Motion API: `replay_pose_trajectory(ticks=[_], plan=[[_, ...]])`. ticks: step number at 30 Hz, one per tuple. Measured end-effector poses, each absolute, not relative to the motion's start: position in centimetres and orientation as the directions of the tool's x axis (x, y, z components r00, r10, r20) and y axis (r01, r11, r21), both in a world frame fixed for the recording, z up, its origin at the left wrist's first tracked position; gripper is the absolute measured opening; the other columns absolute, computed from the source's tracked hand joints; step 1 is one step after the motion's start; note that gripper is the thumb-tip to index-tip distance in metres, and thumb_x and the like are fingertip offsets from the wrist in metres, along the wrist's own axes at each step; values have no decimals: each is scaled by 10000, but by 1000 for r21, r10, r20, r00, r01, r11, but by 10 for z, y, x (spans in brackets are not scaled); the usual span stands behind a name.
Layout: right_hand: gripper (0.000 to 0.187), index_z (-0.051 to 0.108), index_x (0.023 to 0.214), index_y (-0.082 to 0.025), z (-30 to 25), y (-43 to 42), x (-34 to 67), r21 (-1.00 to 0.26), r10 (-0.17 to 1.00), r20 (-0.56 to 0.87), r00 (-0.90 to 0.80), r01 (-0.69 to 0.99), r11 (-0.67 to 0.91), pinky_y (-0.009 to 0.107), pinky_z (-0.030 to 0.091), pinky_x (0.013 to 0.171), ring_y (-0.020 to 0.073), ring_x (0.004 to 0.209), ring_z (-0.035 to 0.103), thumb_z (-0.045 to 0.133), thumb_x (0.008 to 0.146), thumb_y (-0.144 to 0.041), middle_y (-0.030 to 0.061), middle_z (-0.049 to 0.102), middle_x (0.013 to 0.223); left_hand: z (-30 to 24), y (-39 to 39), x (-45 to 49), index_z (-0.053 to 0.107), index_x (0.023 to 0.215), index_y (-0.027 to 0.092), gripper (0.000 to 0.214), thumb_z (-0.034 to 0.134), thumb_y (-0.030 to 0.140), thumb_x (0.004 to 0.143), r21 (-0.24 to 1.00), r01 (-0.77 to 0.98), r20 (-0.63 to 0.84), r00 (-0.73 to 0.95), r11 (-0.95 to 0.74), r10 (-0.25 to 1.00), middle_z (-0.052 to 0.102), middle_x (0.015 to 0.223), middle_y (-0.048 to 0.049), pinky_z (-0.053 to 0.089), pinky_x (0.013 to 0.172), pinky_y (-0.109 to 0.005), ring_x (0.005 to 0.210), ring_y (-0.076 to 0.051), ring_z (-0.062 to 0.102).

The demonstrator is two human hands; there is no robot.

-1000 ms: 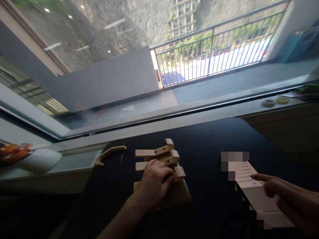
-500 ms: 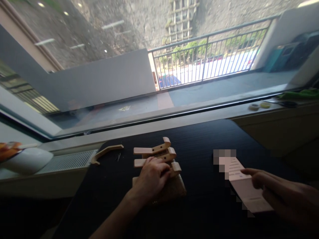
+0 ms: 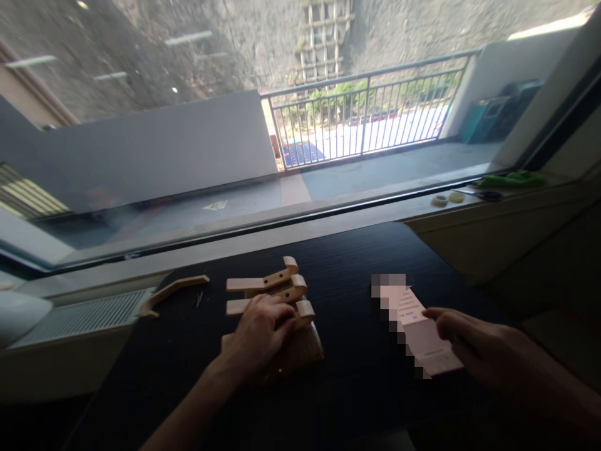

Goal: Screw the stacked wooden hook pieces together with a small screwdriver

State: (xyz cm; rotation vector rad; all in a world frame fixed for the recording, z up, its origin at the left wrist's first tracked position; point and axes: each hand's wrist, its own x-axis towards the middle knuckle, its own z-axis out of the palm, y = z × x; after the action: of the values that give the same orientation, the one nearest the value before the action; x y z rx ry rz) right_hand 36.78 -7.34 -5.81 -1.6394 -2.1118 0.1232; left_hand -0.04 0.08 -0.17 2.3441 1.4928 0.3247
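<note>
My left hand (image 3: 263, 326) lies over a group of wooden pieces, its fingers curled round one of them. Each bent wooden hook (image 3: 284, 293) has a flat straight end, dark holes and a rounded, curled tip. Below these is a wooden block (image 3: 307, 344), partly covered by the hand. To the right, my right hand (image 3: 462, 332) stretches its index finger over a pale pink, phone-like panel (image 3: 425, 338) with lines of text. The other fingers are bent and partly in shadow. Pixelation hides the panel's upper left part.
On the dark table (image 3: 347, 263) at far left lies a separate bent wooden piece (image 3: 176, 289), with several thin screws or nails (image 3: 199, 299) beside it. Tape rolls (image 3: 440, 200), scissors (image 3: 488, 195) and a green cloth (image 3: 511, 180) are on the windowsill. A large window (image 3: 188, 138) rises behind.
The whole view has shifted, so the table and both hands appear farther left. Against the wooden pieces and the panel, my hands have barely moved.
</note>
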Motion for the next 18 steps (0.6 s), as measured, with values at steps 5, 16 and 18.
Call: replay_pose_trajectory(ticks=[5, 16, 18], plan=[[218, 528, 891, -274, -60, -66, 374, -324, 943, 223, -248, 894, 311, 304, 530, 627, 200, 776, 726, 394, 793, -132, 14, 682, 1220, -4, 1, -2, 747, 832, 225, 138, 610, 221, 847, 410, 817, 32, 432, -406, 901, 718, 921, -40, 419, 904, -387, 923, -229, 613], [241, 504, 862, -259, -61, -51, 372, -312, 945, 151, -291, 893, 325, 288, 514, 617, 191, 811, 726, 372, 765, -82, 27, 639, 1293, -3, 1, -2, 732, 838, 210, 167, 570, 235, 870, 407, 819, -13, 447, -404, 894, 715, 972, -48, 430, 922, -393, 957, -228, 619], [247, 524, 863, -258, -62, -52, 373, -329, 941, 171, -292, 883, 334, 280, 514, 617, 181, 777, 723, 385, 756, -84, 21, 653, 1270, -2, 2, -2, 731, 832, 207, 176, 563, 240, 873, 401, 822, -14, 446, -403, 895, 712, 953, -51, 435, 912, -399, 940, -228, 623]])
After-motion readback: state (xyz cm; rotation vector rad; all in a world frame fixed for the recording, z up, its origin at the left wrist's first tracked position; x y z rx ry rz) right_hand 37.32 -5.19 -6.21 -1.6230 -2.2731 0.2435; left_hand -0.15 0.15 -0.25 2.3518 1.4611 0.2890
